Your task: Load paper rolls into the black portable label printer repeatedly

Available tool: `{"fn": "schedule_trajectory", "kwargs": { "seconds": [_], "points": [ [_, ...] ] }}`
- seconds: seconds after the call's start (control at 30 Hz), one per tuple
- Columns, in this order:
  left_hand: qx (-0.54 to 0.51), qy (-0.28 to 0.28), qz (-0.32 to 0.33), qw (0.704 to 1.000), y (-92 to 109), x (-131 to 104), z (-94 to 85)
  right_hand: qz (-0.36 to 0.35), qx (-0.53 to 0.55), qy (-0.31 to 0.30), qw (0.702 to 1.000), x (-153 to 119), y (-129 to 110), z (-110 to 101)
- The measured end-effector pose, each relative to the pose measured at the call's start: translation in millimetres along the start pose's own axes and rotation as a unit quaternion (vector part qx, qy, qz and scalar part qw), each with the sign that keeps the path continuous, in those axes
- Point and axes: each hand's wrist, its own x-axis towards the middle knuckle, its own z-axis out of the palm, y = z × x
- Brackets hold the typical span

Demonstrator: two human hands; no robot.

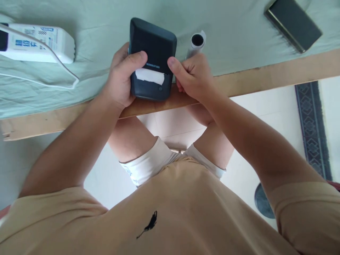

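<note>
A dark, palm-sized label printer is held up over the edge of the cloth-covered surface. A torn white strip shows at the slot across its lower front. My left hand wraps round the printer's left side, its thumb across the front. On the opposite side, my right hand is closed with its thumb on the printer's right edge; its other fingers are curled and partly hidden. Just beyond that hand sits a white roll with a dark hollow core. Its lower end is hidden, so whether the hand touches it I cannot tell.
Pale green cloth covers the surface, which has a wooden front edge. At the left lie a white power strip and a looping white cable. A dark rectangular block lies at the far right.
</note>
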Motion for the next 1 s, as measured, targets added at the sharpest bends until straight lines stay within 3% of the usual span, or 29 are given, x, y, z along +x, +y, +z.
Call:
{"fn": "schedule_trajectory", "kwargs": {
  "seconds": [0.17,0.43,0.83,1.0],
  "points": [
    [0.008,-0.032,0.021,0.999,-1.4,-1.5,0.9,-0.022,0.005,0.04,0.999,-2.1,0.1,4.2],
    [0.01,-0.031,0.017,0.999,-5.9,0.0,-1.3,-0.036,0.053,0.072,0.995,-5.8,1.9,6.9],
    [0.046,-0.061,-0.007,0.997,-4.6,4.1,-5.2,-0.04,0.068,0.066,0.995,-6.0,1.9,6.3],
    [-0.028,-0.055,-0.039,0.997,1.7,2.8,-3.1,-0.032,0.08,0.06,0.994,-7.1,0.6,6.6]
  ]
}}
